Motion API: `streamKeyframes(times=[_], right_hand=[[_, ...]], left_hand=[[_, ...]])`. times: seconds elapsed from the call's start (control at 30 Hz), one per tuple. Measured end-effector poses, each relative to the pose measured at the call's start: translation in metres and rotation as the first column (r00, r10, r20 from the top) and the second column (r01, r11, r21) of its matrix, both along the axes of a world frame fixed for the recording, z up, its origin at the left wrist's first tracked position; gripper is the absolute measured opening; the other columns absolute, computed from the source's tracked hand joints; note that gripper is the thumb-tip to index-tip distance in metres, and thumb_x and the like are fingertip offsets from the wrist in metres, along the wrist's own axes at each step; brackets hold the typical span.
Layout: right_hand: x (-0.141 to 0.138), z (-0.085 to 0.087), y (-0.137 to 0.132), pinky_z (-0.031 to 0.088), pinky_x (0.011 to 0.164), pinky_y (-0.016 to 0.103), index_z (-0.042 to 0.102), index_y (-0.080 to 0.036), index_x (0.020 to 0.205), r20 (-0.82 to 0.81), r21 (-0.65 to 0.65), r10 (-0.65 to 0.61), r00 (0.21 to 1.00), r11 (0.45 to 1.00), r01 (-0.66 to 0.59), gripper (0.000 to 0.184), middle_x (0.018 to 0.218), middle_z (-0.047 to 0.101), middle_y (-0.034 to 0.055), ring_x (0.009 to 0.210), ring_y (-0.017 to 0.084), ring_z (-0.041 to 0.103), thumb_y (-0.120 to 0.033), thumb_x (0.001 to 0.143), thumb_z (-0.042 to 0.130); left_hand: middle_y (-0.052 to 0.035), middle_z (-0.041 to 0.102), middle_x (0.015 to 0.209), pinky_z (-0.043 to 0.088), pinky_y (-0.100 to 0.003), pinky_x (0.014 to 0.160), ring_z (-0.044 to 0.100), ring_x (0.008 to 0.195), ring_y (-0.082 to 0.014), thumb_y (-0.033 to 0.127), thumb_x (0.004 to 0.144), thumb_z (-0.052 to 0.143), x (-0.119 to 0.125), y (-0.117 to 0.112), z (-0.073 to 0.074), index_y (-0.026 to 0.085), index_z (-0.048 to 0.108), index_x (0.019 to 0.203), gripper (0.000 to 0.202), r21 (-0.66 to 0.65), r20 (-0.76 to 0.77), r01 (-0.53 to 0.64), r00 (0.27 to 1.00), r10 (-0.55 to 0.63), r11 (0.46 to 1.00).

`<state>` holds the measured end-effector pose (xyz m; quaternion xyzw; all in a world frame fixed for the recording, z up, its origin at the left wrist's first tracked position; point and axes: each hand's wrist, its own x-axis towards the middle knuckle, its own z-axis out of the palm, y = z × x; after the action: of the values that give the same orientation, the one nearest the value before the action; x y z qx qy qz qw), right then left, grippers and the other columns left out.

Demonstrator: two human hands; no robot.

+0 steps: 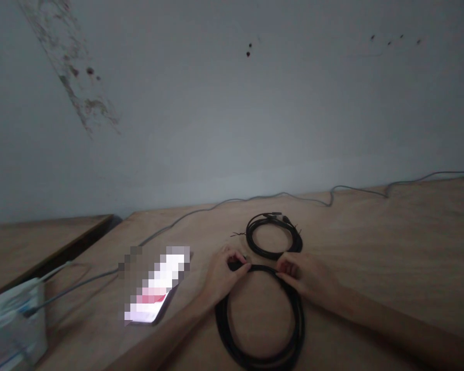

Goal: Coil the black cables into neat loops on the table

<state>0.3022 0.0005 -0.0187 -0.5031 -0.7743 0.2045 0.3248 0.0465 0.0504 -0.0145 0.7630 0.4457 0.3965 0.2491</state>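
Black cable coil (221, 324), the nearer of two, lies on the tabletop (390, 268); second coil (268, 254) just beyond. Grip: left hand (223, 273) and right hand (307, 275) each appear to pinch its far edge, thumb against fingers. Step in hand, judged: gathering the loops. Next move likely calls for holding strands bunched.

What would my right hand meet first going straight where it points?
Probably your left hand, across the gap at the same black, round cable coil, though exact depth is unclear.
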Motion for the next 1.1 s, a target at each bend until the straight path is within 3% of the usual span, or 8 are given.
streamKeyframes(times=[0.2,0.33,0.47,0.6,0.83,0.93,1.1], right_hand=[[0.000,-0.003,0.001,0.052,0.065,0.030,0.077,-0.028,0.092,-0.067,-0.041,-0.070,0.995,0.997,0.068,0.013,0.087,0.077,0.0018,0.075,0.020,0.070,-0.036,0.090,0.067],[0.002,-0.006,0.002,0.054,0.061,0.029,0.076,-0.024,0.089,-0.219,-0.137,-0.116,0.969,0.987,0.087,0.023,0.085,0.078,0.0045,0.074,0.022,0.072,-0.045,0.089,0.067],[0.002,-0.011,0.005,0.057,0.064,0.030,0.073,-0.021,0.083,-0.340,-0.178,-0.121,0.932,0.982,0.062,0.024,0.085,0.078,0.0061,0.076,0.022,0.074,-0.045,0.086,0.070],[0.000,-0.012,0.005,0.056,0.060,0.029,0.071,-0.020,0.081,-0.361,-0.214,-0.131,0.923,0.975,0.055,0.024,0.079,0.077,0.0056,0.069,0.021,0.072,-0.043,0.085,0.071],[-0.005,0.002,-0.008,0.054,0.058,0.027,0.071,-0.022,0.089,-0.242,-0.139,-0.054,0.969,0.990,0.020,0.012,0.080,0.076,0.0034,0.068,0.019,0.070,-0.034,0.086,0.068],[-0.007,0.007,-0.015,0.056,0.068,0.031,0.073,-0.026,0.098,-0.066,-0.011,0.003,0.998,1.000,-0.004,0.013,0.090,0.078,0.0029,0.076,0.020,0.071,-0.029,0.086,0.067],[-0.015,0.008,-0.024,0.055,0.084,0.040,0.076,-0.027,0.099,0.197,0.177,-0.032,0.980,0.984,-0.004,0.015,0.104,0.078,0.0041,0.092,0.026,0.072,-0.025,0.088,0.067]], left_hand=[[-0.0026,0.070,0.084,0.051,-0.034,0.078,0.065,0.085,-0.0215,0.024,0.080,0.073,0.000,-0.005,0.010,0.022,0.070,0.075,0.007,0.021,-0.032,0.015,0.999,-0.014,1.000],[-0.0028,0.071,0.087,0.051,-0.034,0.078,0.065,0.086,-0.0218,0.024,0.081,0.073,0.000,-0.005,0.010,0.022,0.070,0.077,0.005,0.037,-0.045,0.015,0.999,-0.013,0.999],[-0.0019,0.070,0.086,0.050,-0.032,0.076,0.066,0.084,-0.0208,0.022,0.080,0.073,0.001,-0.005,0.007,0.022,0.070,0.078,0.004,0.029,-0.049,0.011,0.999,-0.010,1.000],[-0.0016,0.070,0.086,0.050,-0.033,0.077,0.066,0.084,-0.0207,0.021,0.080,0.073,0.002,-0.005,0.006,0.022,0.070,0.078,0.004,0.029,-0.052,0.001,0.999,0.001,1.000],[-0.0013,0.070,0.086,0.050,-0.032,0.078,0.066,0.084,-0.0202,0.020,0.080,0.073,0.002,-0.005,0.007,0.022,0.069,0.077,0.005,0.053,-0.057,0.019,0.998,-0.015,0.998],[-0.0015,0.070,0.086,0.050,-0.032,0.078,0.066,0.084,-0.0202,0.020,0.080,0.072,0.002,-0.005,0.007,0.022,0.069,0.078,0.005,0.057,-0.061,0.020,0.998,-0.017,0.998],[-0.0026,0.070,0.088,0.050,-0.034,0.080,0.065,0.088,-0.0217,0.020,0.081,0.072,0.003,-0.005,0.006,0.022,0.068,0.077,0.005,0.059,-0.068,0.015,0.998,-0.010,0.998]])
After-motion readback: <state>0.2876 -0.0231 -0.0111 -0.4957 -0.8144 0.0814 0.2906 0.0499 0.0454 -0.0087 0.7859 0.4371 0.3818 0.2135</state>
